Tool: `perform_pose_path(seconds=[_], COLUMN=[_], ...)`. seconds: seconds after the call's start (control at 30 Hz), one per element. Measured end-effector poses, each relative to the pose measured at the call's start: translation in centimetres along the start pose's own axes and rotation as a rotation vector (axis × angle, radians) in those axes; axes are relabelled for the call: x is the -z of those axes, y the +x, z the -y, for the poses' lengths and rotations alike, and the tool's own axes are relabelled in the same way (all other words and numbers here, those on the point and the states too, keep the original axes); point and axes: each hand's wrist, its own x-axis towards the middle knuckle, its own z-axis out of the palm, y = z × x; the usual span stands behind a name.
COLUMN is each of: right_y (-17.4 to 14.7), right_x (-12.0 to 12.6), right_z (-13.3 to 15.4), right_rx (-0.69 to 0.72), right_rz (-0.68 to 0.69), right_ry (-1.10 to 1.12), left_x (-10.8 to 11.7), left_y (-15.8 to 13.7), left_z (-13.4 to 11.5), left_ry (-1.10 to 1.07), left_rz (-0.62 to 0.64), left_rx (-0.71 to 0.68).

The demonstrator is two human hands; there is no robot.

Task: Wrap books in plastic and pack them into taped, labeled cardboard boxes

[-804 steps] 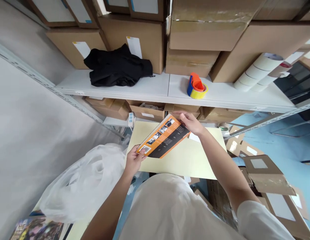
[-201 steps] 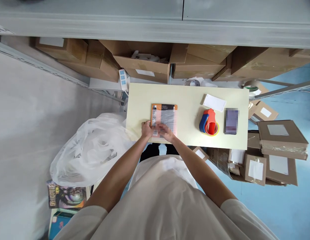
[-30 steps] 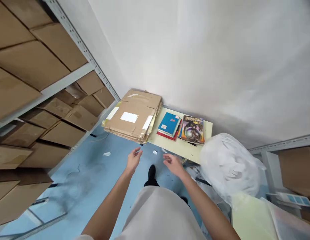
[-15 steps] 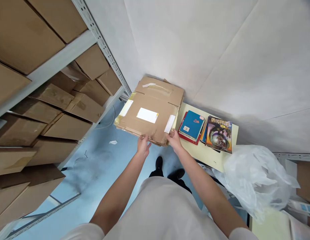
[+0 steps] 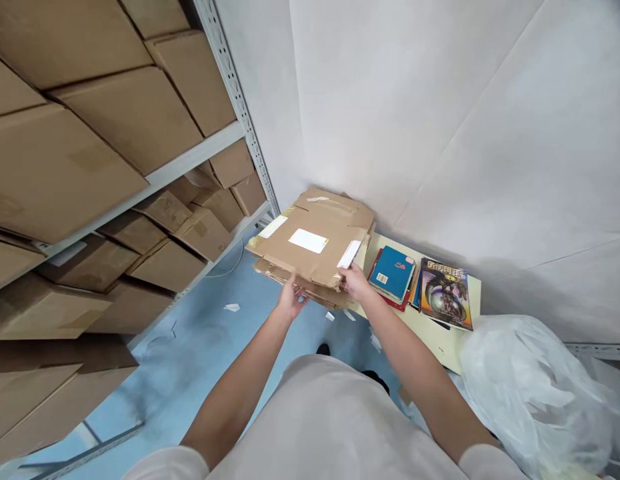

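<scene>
A flattened cardboard box (image 5: 335,220) with white labels and strips of clear tape lies in front of me, at the top of a pile. My left hand (image 5: 291,298) holds its near edge, thumb up and fingers curled underneath. At the near right corner my right hand (image 5: 355,281) grips the same box beside a white label. Its near side is tilted up, with a gap showing above the lower flattened cardboard (image 5: 270,269). How many sheets lie below is hidden.
To the right, a cream tabletop (image 5: 430,333) bears a blue book (image 5: 393,272) and a magazine (image 5: 446,292). A translucent plastic bag (image 5: 535,393) bulges nearby. Shelving (image 5: 195,155) full of cartons stands left. Paper scraps (image 5: 232,307) lie on the blue floor.
The top flattened box's near edge has risen away from the cardboard below, with both hands still on it. My view has shifted, and more floor scraps show beneath the pile.
</scene>
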Motion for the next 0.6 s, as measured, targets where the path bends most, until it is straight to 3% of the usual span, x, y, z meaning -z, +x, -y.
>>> perform_pose_path(seconds=[0.13, 0.2, 0.33, 0.47, 0.6], right_y=[-2.6, -4.4, -8.1, -9.7, -9.0], right_x=[0.6, 1.4, 2.9, 3.4, 4.3], right_z=[3.1, 3.1, -1.8, -8.3, -10.3], right_rx=[0.097, 0.161, 0.211, 0.078, 0.047], right_rz=[0.089, 0.130, 0.164, 0.118, 0.169], right_ry=[0.052, 0.070, 0.027, -0.164, -0.373], left_x=[0.4, 0.7, 2.0, 3.9, 4.6], left_y=[-1.3, -1.7, -1.2, 0.4, 1.8], left_z=[-4.0, -6.3, -8.3, -7.1, -6.6], left_ry=[-0.090, -0.143, -0.140, -0.070, -0.039], left_rz=[0.091, 0.113, 0.010, -0.135, -0.183], left_rx=[-0.203, -0.333, -0.460, -0.496, -0.582])
